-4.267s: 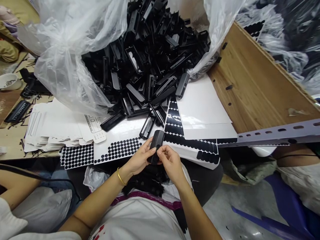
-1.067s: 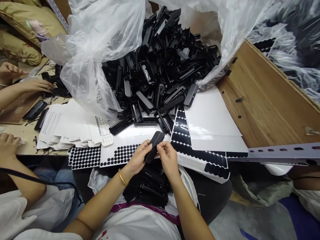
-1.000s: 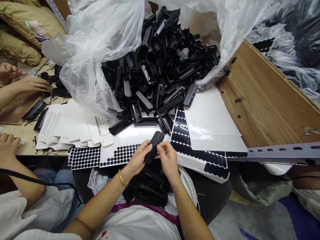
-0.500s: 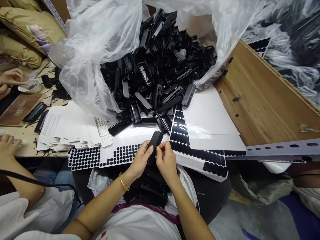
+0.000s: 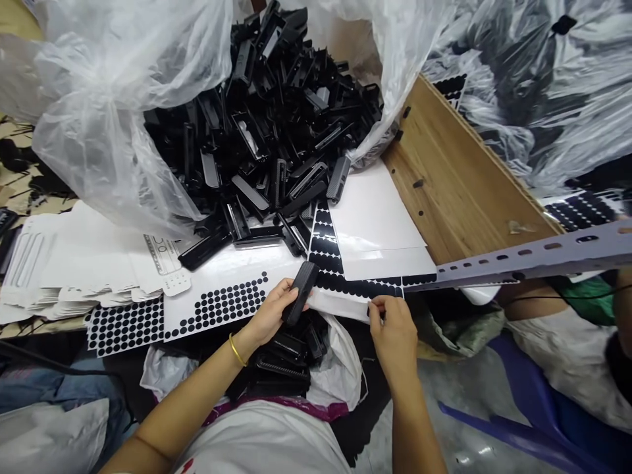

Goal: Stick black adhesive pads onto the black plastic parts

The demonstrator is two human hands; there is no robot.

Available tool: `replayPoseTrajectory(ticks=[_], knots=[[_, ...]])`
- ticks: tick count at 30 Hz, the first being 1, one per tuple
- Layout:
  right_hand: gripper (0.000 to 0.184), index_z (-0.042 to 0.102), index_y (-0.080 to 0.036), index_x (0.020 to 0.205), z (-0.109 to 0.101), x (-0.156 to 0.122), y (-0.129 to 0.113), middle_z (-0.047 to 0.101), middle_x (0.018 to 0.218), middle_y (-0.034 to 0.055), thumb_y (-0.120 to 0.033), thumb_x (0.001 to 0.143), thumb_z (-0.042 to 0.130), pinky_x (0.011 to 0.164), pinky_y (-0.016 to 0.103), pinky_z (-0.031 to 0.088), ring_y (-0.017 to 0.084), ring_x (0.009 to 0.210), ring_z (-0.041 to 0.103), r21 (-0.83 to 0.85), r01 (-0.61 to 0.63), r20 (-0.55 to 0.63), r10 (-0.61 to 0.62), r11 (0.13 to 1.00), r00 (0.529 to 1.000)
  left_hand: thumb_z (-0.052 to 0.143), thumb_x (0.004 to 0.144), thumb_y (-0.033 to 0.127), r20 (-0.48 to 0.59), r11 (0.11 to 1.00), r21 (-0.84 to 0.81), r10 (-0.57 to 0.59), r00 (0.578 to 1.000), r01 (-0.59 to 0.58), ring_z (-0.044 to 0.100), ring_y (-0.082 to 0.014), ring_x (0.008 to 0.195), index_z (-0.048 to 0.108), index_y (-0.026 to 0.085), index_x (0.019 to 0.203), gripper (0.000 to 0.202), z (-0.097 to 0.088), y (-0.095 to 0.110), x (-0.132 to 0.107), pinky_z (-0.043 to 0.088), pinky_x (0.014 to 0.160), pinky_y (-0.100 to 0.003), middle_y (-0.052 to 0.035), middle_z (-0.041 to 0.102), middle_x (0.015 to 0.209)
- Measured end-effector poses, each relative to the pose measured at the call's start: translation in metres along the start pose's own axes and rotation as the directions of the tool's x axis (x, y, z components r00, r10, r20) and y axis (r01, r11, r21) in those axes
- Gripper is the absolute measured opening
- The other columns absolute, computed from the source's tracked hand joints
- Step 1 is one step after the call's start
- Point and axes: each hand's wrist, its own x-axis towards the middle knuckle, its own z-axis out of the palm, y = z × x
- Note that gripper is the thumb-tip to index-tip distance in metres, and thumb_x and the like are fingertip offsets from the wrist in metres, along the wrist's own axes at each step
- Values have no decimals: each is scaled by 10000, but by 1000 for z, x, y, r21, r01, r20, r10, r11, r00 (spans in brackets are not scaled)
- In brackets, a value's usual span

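Note:
My left hand (image 5: 271,309) grips a black plastic piece (image 5: 300,293) with a fine textured face, slanted upright between thumb and fingers. To its right, my right hand (image 5: 392,329) has thumb and forefinger pinched together at the front edge of a sheet of black round stickers (image 5: 358,286). A small dark spot shows at the fingertips, too small to make out. Below the hands, an opened white bag (image 5: 340,375) on my lap holds several similar black pieces (image 5: 281,365).
A large heap of black plastic pieces (image 5: 276,125) spills from a clear plastic bag (image 5: 123,85) ahead. Stacked white cards (image 5: 99,257) lie left, beside another dotted sticker sheet (image 5: 126,326). White sheets (image 5: 378,217) and a wooden board (image 5: 459,178) with a perforated metal rail (image 5: 538,250) are right.
My right hand has moved away from the black piece, rightward to the sticker sheet's edge. My left hand still holds the piece. The view has turned to the right.

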Motion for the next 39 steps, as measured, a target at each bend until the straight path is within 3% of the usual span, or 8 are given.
replayPoseTrajectory(ticks=[2, 5, 7, 10, 13, 16, 27, 39], knots=[[151, 531, -223, 735, 5, -1, -12, 527, 740, 38, -279, 843, 442, 595, 306, 375, 190, 687, 511, 62, 53, 73, -58, 997, 996, 657, 763, 341, 7, 1000, 6, -20, 1000, 20, 618, -176, 948, 581, 164, 862, 217, 0, -2, 4, 494, 890, -350, -55, 667, 957], [145, 526, -217, 709, 14, -3, -39, 538, 707, 21, -287, 829, 484, 614, 294, 403, 167, 657, 511, 331, 56, 226, -137, 942, 964, 654, 766, 314, 27, 999, -23, -36, 999, 36, 625, -191, 956, 578, 167, 875, 198, -1, 0, 6, 507, 874, -365, -68, 661, 1003], [150, 523, -211, 710, 19, -3, -56, 545, 687, 8, -313, 819, 508, 585, 274, 410, 145, 610, 494, 520, -83, 315, -100, 850, 944, 637, 780, 287, 43, 997, -60, -48, 998, 50, 631, -200, 963, 571, 174, 913, 187, -3, 4, 3, 515, 865, -389, -72, 650, 1042], [189, 517, -204, 722, 27, -1, -75, 536, 664, -9, -378, 793, 544, 534, 239, 405, 124, 586, 488, 701, -336, 446, -19, 629, 895, 605, 800, 250, 91, 993, -98, -62, 994, 71, 623, -207, 989, 558, 199, 1001, 212, -6, 9, -5, 520, 860, -431, -70, 627, 1118], [221, 511, -200, 687, 34, 0, -86, 471, 591, -40, -395, 753, 591, 461, 210, 364, 97, 511, 433, 749, -479, 547, -19, 458, 837, 593, 807, 242, 117, 992, -101, -58, 991, 70, 612, -208, 1006, 537, 242, 1096, 295, -10, 13, -10, 519, 860, -454, -56, 594, 1194], [221, 517, -195, 665, 40, -1, -91, 398, 541, -66, -380, 731, 618, 407, 194, 313, 71, 448, 342, 751, -541, 594, -27, 378, 804, 587, 813, 250, 121, 994, -97, -38, 992, 50, 611, -204, 1003, 518, 266, 1155, 349, -12, 14, -13, 522, 857, -440, -54, 581, 1215], [202, 513, -191, 667, 45, -4, -94, 368, 531, -73, -352, 716, 624, 387, 191, 244, 62, 437, 276, 723, -567, 618, -3, 396, 786, 608, 793, 243, 93, 995, -72, -66, 994, 73, 604, -145, 839, 517, 287, 1200, 419, -11, 15, -19, 545, 802, -394, -33, 598, 1049], [237, 516, -192, 673, 49, -3, -89, 384, 522, -61, -400, 732, 616, 386, 193, 233, 71, 458, 305, 695, -537, 622, -24, 479, 783, 554, 802, 157, 103, 988, -95, -112, 988, 122, 619, -193, 938, 499, 255, 1245, 457, -13, 17, -20, 512, 868, -440, -52, 625, 1101]])
